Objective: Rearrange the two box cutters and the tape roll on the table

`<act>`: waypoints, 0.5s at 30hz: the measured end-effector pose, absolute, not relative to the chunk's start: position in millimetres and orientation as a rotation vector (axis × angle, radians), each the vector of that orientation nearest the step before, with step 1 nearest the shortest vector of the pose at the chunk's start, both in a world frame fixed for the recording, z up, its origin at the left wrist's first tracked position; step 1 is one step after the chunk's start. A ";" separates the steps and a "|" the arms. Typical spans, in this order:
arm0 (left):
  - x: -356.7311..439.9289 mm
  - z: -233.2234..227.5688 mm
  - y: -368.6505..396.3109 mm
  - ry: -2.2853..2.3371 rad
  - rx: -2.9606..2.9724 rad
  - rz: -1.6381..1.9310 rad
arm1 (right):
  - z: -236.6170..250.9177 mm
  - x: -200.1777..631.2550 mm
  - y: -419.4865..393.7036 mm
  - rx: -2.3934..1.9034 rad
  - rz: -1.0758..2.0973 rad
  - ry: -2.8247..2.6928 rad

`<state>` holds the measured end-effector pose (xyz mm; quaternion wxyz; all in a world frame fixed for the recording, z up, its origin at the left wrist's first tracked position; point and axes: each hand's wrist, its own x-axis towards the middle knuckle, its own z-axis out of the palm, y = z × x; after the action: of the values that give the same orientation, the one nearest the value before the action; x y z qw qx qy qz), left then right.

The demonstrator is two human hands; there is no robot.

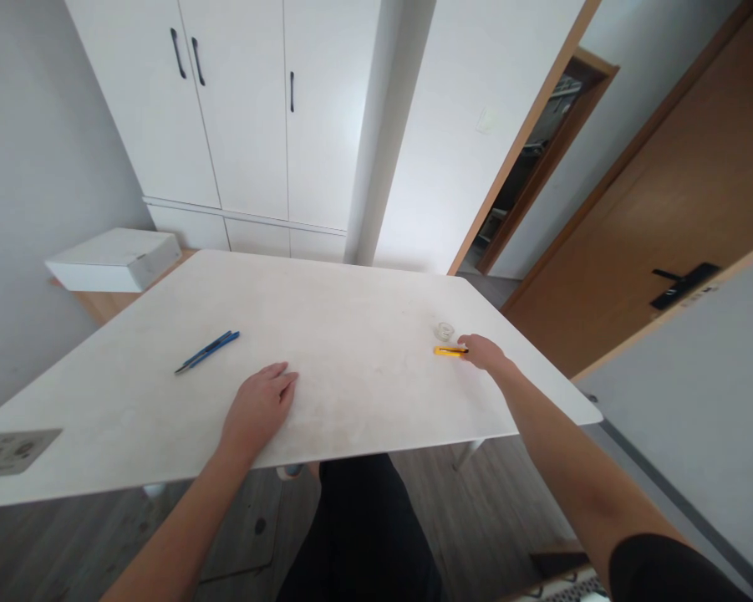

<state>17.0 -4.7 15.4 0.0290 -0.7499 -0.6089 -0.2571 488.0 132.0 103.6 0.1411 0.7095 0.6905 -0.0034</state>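
The yellow utility knife (450, 351) lies flat on the white table (363, 401) at about two o'clock, the right hand (484, 352) closing its fingers on one end; it looks grasped but not yet lifted. The left hand (260, 405) rests flat and spread near the front edge, holding nothing, with two blue pens (206, 351) untouched at ten o'clock and a small clear ring (445, 330) just beyond the knife.

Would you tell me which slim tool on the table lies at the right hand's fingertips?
The yellow tool, at the right hand; the blue pens lie far left.
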 end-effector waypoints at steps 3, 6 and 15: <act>19.8 19.7 -7.0 -1.908 -2.303 -0.793 | 109.0 457.5 135.3 2.037 -0.028 2.071; 23.1 23.9 -9.3 -1.952 -2.296 -0.793 | 111.1 389.8 143.7 1.808 -0.079 2.390; 23.9 25.6 -10.5 -1.966 -2.298 -0.894 | 86.5 88.2 129.5 0.881 -0.204 3.050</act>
<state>23.9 -10.5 25.6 -0.0059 -0.7286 -0.6235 -0.2835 88.2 129.5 86.5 -0.0197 0.2769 0.9586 -0.0641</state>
